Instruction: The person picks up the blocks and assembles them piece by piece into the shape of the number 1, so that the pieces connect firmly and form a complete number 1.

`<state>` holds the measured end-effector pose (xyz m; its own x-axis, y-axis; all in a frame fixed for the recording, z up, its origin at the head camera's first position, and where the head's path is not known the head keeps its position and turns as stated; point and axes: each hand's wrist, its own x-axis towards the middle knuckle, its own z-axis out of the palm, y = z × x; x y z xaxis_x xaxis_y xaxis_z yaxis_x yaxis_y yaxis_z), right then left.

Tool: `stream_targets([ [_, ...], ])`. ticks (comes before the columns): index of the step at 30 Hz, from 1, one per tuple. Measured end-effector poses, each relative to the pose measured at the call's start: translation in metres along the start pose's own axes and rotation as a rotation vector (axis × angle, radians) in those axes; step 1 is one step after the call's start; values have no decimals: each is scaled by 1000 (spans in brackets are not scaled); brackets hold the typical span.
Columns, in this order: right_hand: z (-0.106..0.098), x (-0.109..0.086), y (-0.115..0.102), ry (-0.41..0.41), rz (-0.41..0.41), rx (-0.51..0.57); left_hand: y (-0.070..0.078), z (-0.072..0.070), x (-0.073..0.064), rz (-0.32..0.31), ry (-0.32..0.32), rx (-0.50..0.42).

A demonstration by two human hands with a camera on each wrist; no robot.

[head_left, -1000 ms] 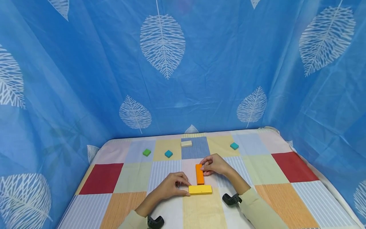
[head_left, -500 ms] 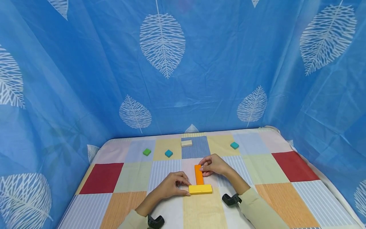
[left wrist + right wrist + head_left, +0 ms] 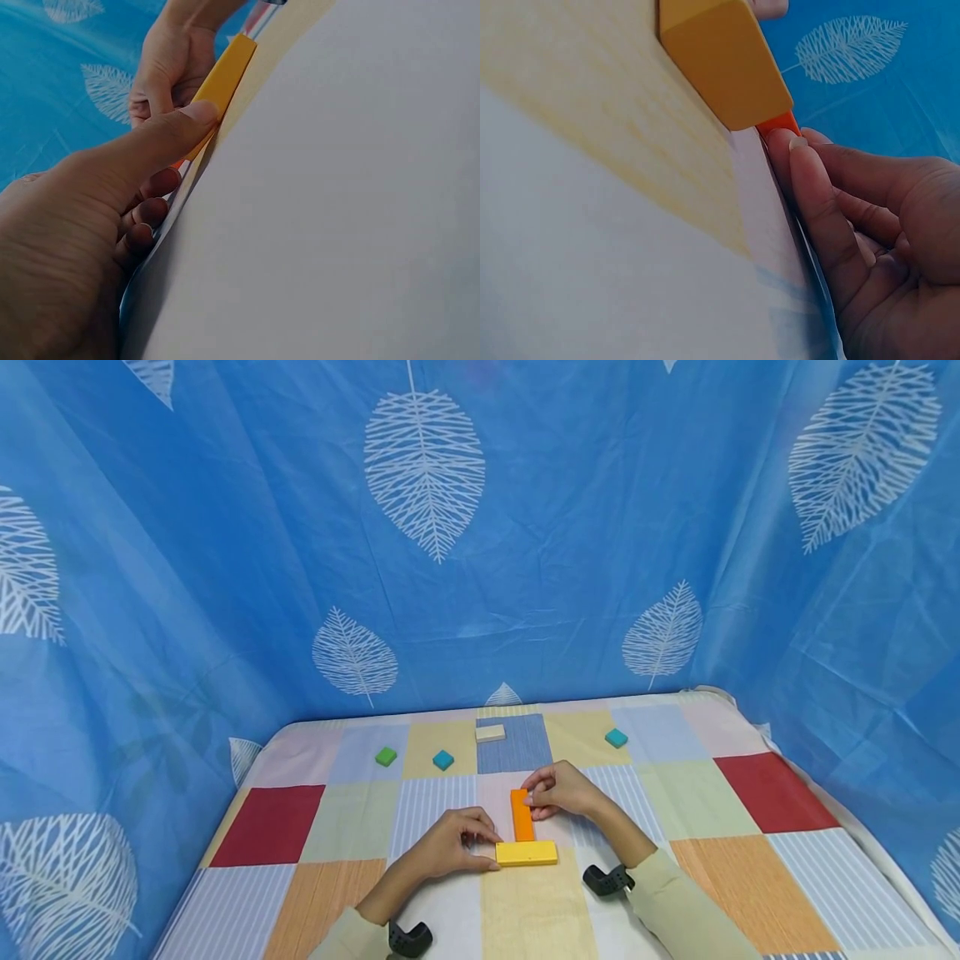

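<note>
A long yellow block (image 3: pixel 527 853) lies crosswise on the patchwork cloth. My left hand (image 3: pixel 453 843) pinches its left end between thumb and index finger; the left wrist view has the thumb on the yellow block (image 3: pixel 231 69). Behind it an orange block (image 3: pixel 522 817) points away from me, its near end right at the yellow block's far long side, so the two form an upside-down T. My right hand (image 3: pixel 564 790) holds the orange block near its far end. In the right wrist view only a corner of the orange block (image 3: pixel 783 122) shows past the yellow one.
Farther back lie a green block (image 3: pixel 386 757), a teal block (image 3: pixel 443 761), a cream block (image 3: pixel 491 733) and another teal block (image 3: pixel 617 738). A blue curtain (image 3: pixel 480 610) with white leaf prints hangs behind and along both sides of the cloth-covered table (image 3: pixel 345 818).
The orange block's far end has swung slightly left, with my right hand following. My left hand and the yellow block stay in place.
</note>
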<state>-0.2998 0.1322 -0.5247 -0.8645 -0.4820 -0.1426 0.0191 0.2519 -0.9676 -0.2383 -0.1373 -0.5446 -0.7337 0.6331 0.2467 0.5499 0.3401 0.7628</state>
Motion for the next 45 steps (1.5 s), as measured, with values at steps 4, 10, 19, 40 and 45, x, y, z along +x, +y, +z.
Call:
stream_targets([
  [4, 0, 1, 0, -4, -2, -6, -2, -1, 0, 18, -10, -3],
  [10, 0, 1, 0, -2, -6, -8, -4, -2, 1, 53, -9, -20],
  [19, 0, 0, 1, -16, 0, 0, 0, -1, -1, 39, -3, -17],
  [40, 1, -1, -2, -17, 2, -7, -3, -1, -1, 85, -3, 4],
  [45, 1, -1, -3, -20, -4, -4, 0, -1, 0, 60, -3, -6],
])
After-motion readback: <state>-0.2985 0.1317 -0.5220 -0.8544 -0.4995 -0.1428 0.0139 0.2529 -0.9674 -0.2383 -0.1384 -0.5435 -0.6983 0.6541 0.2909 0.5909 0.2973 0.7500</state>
